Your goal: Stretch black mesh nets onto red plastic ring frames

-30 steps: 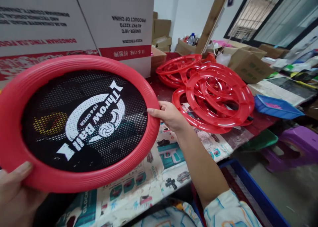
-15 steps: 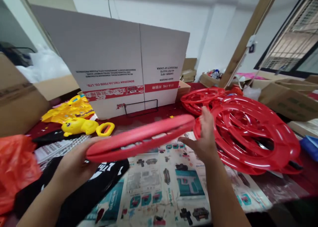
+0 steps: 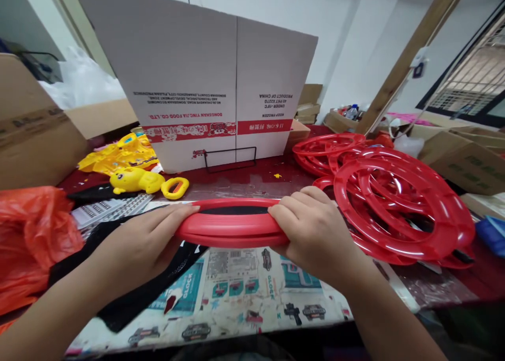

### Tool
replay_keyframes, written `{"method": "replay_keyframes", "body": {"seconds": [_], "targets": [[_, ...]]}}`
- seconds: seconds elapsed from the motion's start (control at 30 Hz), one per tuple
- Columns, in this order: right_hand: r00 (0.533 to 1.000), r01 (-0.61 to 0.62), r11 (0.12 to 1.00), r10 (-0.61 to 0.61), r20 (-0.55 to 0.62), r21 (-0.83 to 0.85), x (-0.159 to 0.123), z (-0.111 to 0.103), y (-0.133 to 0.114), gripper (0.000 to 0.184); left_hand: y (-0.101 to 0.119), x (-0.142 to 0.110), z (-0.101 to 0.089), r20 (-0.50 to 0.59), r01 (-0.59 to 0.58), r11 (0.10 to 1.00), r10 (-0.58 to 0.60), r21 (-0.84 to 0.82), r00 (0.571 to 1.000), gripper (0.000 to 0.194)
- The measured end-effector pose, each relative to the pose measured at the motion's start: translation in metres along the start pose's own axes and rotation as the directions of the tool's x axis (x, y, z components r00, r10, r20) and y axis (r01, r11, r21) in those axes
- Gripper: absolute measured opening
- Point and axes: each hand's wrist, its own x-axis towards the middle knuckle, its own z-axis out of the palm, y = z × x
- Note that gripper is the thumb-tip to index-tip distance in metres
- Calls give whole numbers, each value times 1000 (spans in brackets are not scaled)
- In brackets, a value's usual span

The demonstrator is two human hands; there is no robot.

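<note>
A red plastic ring (image 3: 232, 228) is held up over the printed cardboard sheet, seen nearly edge-on with a seam along its side. My left hand (image 3: 148, 240) grips its left end, thumb side toward the top. On the right end my right hand (image 3: 313, 232) is closed, fingers curled over the upper rim. Beneath the ring lies the printed cardboard sheet (image 3: 236, 308). Black fabric or plastic with white lettering (image 3: 134, 298) sits under my left forearm. The undersides of both hands are hidden.
A pile of red plastic rings (image 3: 402, 208) stands at the right. A yellow toy animal (image 3: 138, 181) and a yellow loop (image 3: 174, 188) lie left of centre. Behind is a large upright cardboard panel (image 3: 189, 61). An orange plastic bag (image 3: 35, 240) is at far left.
My right hand, open and apart from the ring before, has closed on its right end. The ring has turned from a slant to nearly level. The view has shifted slightly.
</note>
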Motion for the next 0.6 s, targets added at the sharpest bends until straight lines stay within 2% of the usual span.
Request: {"method": "replay_keyframes", "body": {"seconds": [0.17,0.3,0.43,0.5,0.6], "targets": [[999,8,1000,-7,-32,5,2,9,-1,16,-1,2,-2,-3,14,1000,-14,-21,1000,47],[998,8,1000,-7,-55,6,7,14,-5,16,20,25,-11,9,-37,999,37,-6,999,48],[997,36,999,-34,-62,18,13,14,-13,19,44,54,-22,-62,-150,989,150,6,987,28],[999,17,996,-14,-43,84,12,11,-13,26,47,60,-26,-74,-167,986,167,-4,983,24],[1000,-17,953,15,9,303,6,5,-6,48,43,57,-29,-74,-178,984,176,-28,982,22]]}}
